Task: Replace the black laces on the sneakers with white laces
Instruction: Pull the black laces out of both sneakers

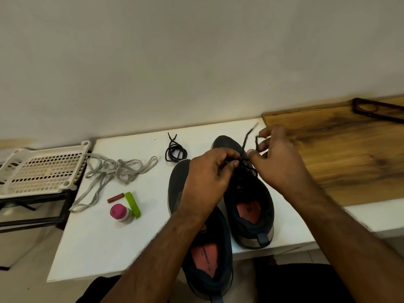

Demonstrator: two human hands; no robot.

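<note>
Two dark sneakers stand on the white table (109,243), toes away from me. The left sneaker (209,254) has no lace. The right sneaker (251,206) still carries a black lace (249,136) in its upper eyelets. My left hand (207,178) pinches that lace over the tongue. My right hand (277,158) grips the lace's loose end, which sticks up past the toe. A removed black lace (175,149) lies coiled beyond the left sneaker. White laces (113,171) lie tangled at the table's left.
A white perforated plastic rack (41,169) sits left of the table. A pink-capped bottle (121,214), a green clip (132,204) and a small red stick (115,197) lie near the white laces. A wooden board (349,149) with a dark frame (380,110) is at right.
</note>
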